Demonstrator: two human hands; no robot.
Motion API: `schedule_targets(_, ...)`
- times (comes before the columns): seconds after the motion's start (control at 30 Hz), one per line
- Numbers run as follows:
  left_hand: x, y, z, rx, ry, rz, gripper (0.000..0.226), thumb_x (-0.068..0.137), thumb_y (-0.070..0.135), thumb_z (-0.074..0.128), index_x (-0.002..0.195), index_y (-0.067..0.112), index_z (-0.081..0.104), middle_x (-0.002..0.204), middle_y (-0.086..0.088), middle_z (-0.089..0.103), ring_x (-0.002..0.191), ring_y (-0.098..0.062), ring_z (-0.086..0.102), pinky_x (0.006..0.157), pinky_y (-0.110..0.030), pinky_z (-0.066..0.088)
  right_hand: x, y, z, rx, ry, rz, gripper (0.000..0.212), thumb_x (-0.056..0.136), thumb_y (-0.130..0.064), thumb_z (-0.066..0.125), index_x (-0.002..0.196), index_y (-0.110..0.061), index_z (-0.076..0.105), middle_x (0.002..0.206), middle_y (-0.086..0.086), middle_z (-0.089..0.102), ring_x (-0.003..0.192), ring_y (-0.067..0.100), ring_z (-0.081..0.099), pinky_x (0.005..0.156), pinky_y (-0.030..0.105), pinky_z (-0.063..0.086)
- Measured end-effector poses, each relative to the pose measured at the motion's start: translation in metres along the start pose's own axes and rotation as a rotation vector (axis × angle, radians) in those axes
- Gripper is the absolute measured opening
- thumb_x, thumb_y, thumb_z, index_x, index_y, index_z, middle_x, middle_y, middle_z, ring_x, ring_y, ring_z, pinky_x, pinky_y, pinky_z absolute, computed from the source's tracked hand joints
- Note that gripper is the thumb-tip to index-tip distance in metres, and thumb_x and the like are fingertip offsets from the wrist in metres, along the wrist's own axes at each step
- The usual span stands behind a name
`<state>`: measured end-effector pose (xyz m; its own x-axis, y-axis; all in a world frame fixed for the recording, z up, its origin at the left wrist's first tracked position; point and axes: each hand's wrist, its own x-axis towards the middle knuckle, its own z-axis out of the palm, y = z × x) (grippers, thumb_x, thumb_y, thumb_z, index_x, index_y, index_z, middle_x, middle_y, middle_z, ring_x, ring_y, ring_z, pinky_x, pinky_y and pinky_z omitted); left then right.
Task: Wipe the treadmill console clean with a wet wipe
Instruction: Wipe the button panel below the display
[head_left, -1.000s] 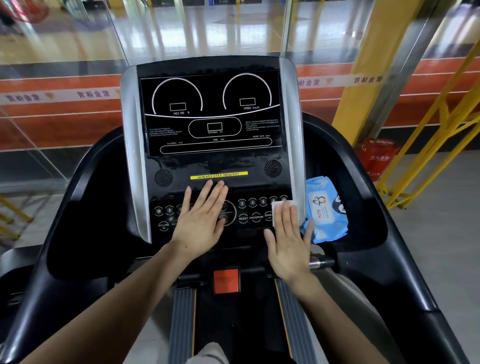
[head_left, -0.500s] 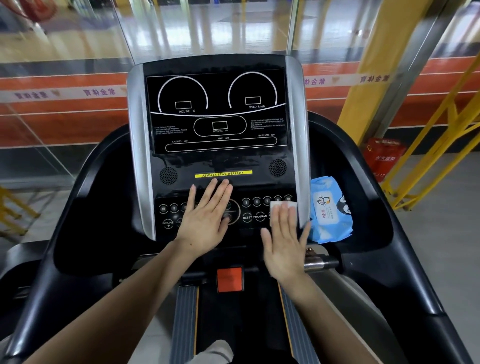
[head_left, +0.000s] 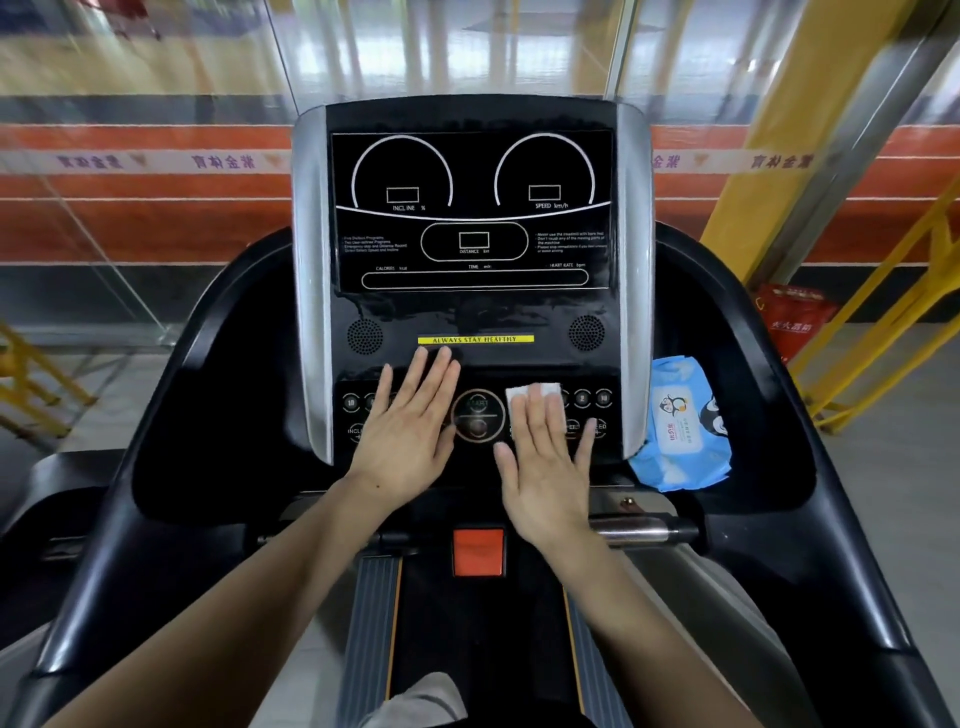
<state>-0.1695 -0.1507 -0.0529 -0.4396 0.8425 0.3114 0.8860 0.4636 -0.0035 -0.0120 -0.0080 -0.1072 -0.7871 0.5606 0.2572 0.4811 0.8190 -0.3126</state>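
Console (head_left: 472, 312) button row: my right hand (head_left: 545, 467) pressed the wet wipe (head_left: 535, 397) flat-fingered right of the start button (head_left: 478, 415); left hand (head_left: 410, 431) lay open, empty, left of it. Risk: pressure triggering keys.

1. One view only, from a wide-angle camera worn on the person's head.
2. It faces forward and down, square onto the treadmill console (head_left: 475, 291).
3. It sits close: the console fills the centre, both forearms entering from the bottom edge.
4. Straight lines bow towards the frame edges.
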Motion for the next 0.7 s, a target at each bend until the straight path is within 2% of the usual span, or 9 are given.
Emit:
schedule_targets(0.13,-0.001,-0.007,0.0,0.001,0.002,0.029,0.077,0.103,0.033,0.05,0.167,0.014,0.011,0.176,0.0,0.0,0.162,-0.021,-0.007,0.131,-0.055,0.006,0.004,-0.014,-0.001,-0.05,-0.034,-0.095,0.065,0.111,-0.055,0.013,0.168,-0.028,-0.004,0.176,-0.008,-0.013,0.161,0.011,-0.017,0.127,0.063,-0.012)
schedule_targets(0.23,-0.005,-0.015,-0.002,0.002,-0.009,0.012,0.076,0.106,0.034,0.047,0.167,0.014,0.007,0.176,-0.001,-0.002,0.162,-0.022,-0.008,0.131,-0.052,0.005,-0.003,0.015,-0.011,-0.049,0.007,0.015,0.064,0.111,-0.056,0.014,0.168,-0.03,0.0,0.176,-0.011,-0.007,0.161,0.008,-0.013,0.128,0.062,-0.01)
schedule_targets(0.37,-0.014,-0.026,-0.004,-0.012,-0.018,-0.046,0.075,0.106,0.036,0.044,0.167,0.014,0.005,0.176,-0.001,-0.004,0.162,-0.022,-0.011,0.131,-0.054,0.005,-0.003,0.011,-0.012,0.046,0.011,0.179,0.066,0.109,-0.055,0.011,0.168,-0.028,-0.003,0.175,-0.011,-0.015,0.16,0.01,-0.019,0.128,0.062,-0.009)
schedule_targets(0.57,-0.017,-0.039,-0.01,-0.026,-0.033,0.01,0.074,0.105,0.033,0.047,0.167,0.014,0.009,0.175,0.0,-0.001,0.162,-0.02,-0.006,0.131,-0.054,0.006,0.013,-0.069,0.006,-0.008,-0.062,-0.047,0.065,0.11,-0.054,0.011,0.168,-0.028,-0.005,0.175,-0.008,-0.016,0.16,0.011,-0.021,0.127,0.06,-0.015)
schedule_targets(0.63,-0.022,-0.046,-0.013,-0.005,-0.043,0.013,0.074,0.106,0.034,0.046,0.167,0.013,0.01,0.176,0.0,0.0,0.162,-0.02,-0.006,0.131,-0.056,0.007,0.01,-0.057,0.002,-0.04,-0.063,-0.036,0.064,0.111,-0.054,0.011,0.168,-0.03,-0.005,0.175,-0.011,-0.015,0.16,0.008,-0.02,0.127,0.061,-0.014)
schedule_targets(0.7,-0.027,-0.054,-0.016,-0.001,-0.057,0.012,0.073,0.107,0.034,0.044,0.167,0.013,0.008,0.176,0.0,-0.003,0.162,-0.02,-0.009,0.131,-0.056,0.005,0.003,-0.032,-0.003,-0.04,-0.037,0.05,0.064,0.11,-0.056,0.009,0.168,-0.032,-0.004,0.174,-0.014,-0.013,0.16,0.007,-0.019,0.127,0.062,-0.012)
